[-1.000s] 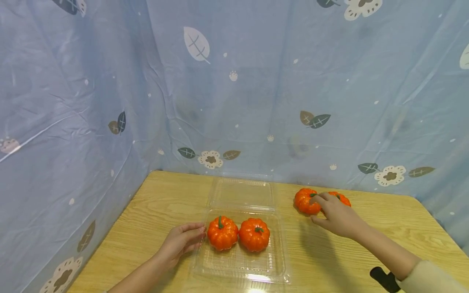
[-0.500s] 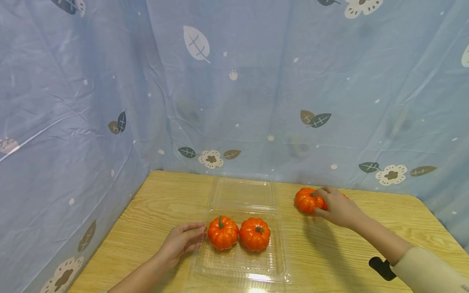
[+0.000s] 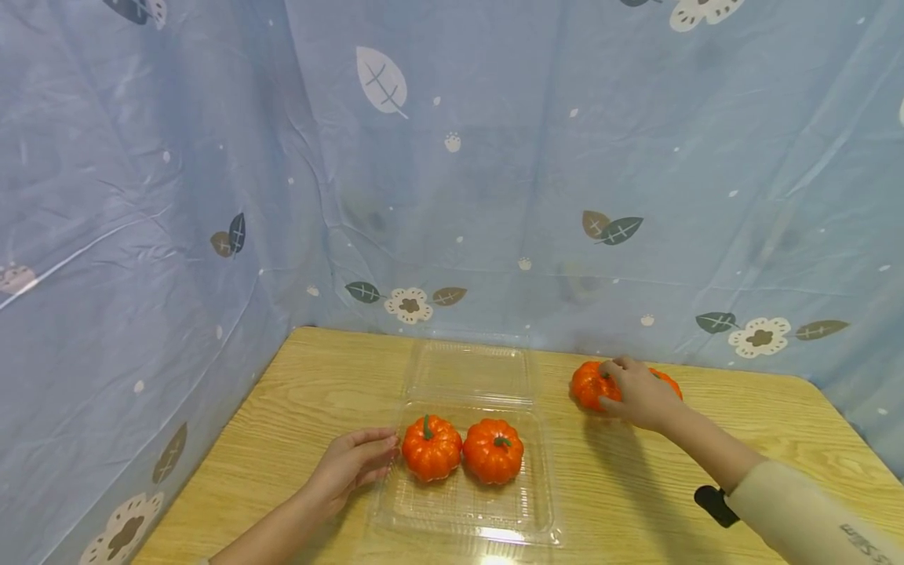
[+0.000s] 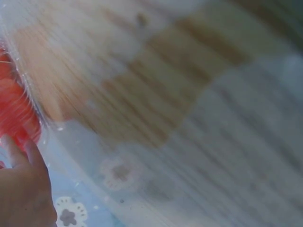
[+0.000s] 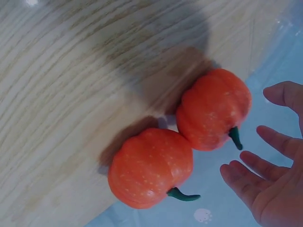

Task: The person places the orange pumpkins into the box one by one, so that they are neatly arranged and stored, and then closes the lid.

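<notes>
Two orange toy pumpkins, one left (image 3: 432, 449) and one right (image 3: 493, 451), sit side by side in the base of a clear plastic clamshell box (image 3: 459, 514). My left hand (image 3: 353, 467) rests at the box's left rim, fingers extended with the tips right at the wall. Through that plastic, orange (image 4: 16, 104) shows in the left wrist view. Further right, my right hand (image 3: 643, 396) hovers over two more pumpkins. In the right wrist view the fingers are spread and loosely bent, apart from the near pumpkin (image 5: 151, 168) and the far pumpkin (image 5: 215, 109).
The box's lid (image 3: 469, 373) lies open flat behind its base. A wooden table (image 3: 339, 369) carries everything, backed by a blue patterned curtain (image 3: 494, 196) along its rear and left edges. A black object (image 3: 716, 506) is by the right sleeve.
My right hand has shifted slightly away from me and left, over the left one of the two loose pumpkins. The left hand, the box and the pumpkins stay put.
</notes>
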The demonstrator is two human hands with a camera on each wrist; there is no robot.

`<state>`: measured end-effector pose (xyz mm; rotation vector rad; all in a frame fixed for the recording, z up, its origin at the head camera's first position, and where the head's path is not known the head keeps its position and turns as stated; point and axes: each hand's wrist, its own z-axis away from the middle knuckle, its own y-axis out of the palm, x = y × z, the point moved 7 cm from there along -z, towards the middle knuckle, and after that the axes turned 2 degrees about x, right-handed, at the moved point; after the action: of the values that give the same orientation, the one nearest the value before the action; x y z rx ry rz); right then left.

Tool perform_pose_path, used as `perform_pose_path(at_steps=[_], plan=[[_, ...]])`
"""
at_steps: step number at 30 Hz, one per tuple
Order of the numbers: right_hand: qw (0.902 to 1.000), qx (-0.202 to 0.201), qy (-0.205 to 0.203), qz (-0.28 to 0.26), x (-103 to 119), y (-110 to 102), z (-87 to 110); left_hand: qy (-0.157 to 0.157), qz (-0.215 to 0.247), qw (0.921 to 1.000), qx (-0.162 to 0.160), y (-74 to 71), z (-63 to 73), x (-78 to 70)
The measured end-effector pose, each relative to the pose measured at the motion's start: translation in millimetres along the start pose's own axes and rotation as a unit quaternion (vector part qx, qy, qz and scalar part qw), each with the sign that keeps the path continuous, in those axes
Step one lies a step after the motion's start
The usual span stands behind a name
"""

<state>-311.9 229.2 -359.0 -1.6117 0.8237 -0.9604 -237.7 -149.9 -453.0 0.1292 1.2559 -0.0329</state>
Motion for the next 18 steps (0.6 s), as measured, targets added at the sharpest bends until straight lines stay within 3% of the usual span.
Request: perform_pose_path(at_steps=[18], plan=[[0.9969,0.011,0.027,0.074,-12,31,-4.9,-0.004,-0.004,1.0000,0.003,-0.6,-1.0,1.6]])
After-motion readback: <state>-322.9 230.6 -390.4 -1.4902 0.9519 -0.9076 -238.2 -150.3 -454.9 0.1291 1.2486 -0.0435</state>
